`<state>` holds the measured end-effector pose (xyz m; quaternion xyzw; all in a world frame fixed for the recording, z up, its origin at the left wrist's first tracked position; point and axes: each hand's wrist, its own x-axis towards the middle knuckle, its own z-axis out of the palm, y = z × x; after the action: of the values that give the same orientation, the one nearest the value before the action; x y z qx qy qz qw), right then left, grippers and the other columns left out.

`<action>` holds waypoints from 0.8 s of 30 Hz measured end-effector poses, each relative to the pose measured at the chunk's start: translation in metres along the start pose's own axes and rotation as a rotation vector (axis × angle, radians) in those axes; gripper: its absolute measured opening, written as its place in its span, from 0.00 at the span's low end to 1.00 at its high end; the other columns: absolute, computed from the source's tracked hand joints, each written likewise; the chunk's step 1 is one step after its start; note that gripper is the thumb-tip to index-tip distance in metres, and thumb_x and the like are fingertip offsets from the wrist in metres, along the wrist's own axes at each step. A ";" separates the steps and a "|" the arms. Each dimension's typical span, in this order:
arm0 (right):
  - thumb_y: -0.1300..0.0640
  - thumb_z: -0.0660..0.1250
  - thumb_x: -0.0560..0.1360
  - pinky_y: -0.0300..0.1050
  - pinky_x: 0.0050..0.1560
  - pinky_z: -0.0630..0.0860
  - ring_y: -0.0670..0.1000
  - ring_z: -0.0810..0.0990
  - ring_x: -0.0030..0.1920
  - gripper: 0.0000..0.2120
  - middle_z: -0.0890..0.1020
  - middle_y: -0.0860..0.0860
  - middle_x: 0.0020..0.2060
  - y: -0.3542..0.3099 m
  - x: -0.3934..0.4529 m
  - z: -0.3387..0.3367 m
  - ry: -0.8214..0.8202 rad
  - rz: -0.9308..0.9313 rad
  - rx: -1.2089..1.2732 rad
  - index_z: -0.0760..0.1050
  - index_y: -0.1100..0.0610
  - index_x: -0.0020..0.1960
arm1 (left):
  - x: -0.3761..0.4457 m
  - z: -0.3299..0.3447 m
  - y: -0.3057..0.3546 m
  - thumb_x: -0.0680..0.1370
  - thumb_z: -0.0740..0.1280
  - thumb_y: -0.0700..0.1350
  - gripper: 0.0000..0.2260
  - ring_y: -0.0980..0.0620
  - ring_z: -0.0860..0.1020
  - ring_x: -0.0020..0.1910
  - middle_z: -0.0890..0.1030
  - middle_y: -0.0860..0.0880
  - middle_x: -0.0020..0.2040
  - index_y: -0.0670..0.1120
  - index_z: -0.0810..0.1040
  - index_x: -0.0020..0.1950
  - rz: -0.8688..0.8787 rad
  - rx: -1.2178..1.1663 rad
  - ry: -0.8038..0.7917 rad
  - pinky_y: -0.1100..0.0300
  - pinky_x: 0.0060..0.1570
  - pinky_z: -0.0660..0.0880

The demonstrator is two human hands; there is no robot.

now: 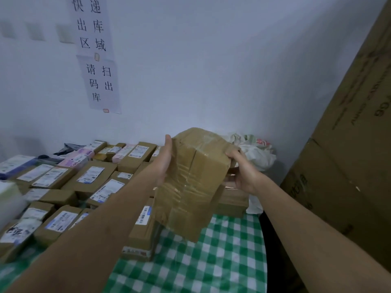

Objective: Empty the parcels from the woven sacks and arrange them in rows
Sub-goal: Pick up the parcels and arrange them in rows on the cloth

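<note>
- A worktop (222,261) under green checked cloth is set against a white wall.
- Labelled parcels (69,187) are laid in rows at 9 o'clock.
- A taped box (192,182) is held above the cloth, gripped between the left hand (164,163) and right hand (243,170), both closed on its sides.
- A large carton (349,155) is seen at 3 o'clock.

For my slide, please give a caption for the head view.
Both hands, left hand and right hand, hold a taped box above the checked cloth.
</note>
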<state>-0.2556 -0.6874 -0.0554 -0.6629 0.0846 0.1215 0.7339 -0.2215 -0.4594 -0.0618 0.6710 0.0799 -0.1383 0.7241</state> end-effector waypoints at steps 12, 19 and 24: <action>0.30 0.59 0.74 0.45 0.40 0.78 0.52 0.84 0.37 0.32 0.84 0.57 0.42 -0.019 -0.021 0.001 -0.055 0.246 -0.831 0.75 0.60 0.54 | 0.003 0.011 -0.031 0.77 0.65 0.56 0.21 0.48 0.73 0.56 0.74 0.48 0.61 0.46 0.69 0.66 0.193 0.337 0.199 0.55 0.52 0.71; 0.35 0.59 0.76 0.54 0.64 0.69 0.57 0.69 0.66 0.27 0.71 0.54 0.65 0.024 0.014 0.005 0.414 -0.290 -1.021 0.69 0.53 0.65 | -0.012 0.014 -0.080 0.73 0.67 0.63 0.20 0.49 0.74 0.56 0.75 0.50 0.59 0.53 0.72 0.59 0.119 0.268 0.046 0.46 0.58 0.73; 0.30 0.54 0.76 0.51 0.64 0.64 0.58 0.64 0.72 0.38 0.62 0.54 0.75 -0.001 0.017 0.023 0.109 0.093 -0.867 0.59 0.52 0.77 | -0.018 0.014 -0.095 0.62 0.74 0.68 0.43 0.43 0.72 0.62 0.68 0.47 0.68 0.57 0.61 0.72 -0.118 -0.012 -0.073 0.42 0.51 0.77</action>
<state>-0.2402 -0.6638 -0.0566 -0.9105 0.0942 0.1434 0.3761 -0.2683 -0.4779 -0.1450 0.6552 0.0937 -0.2048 0.7211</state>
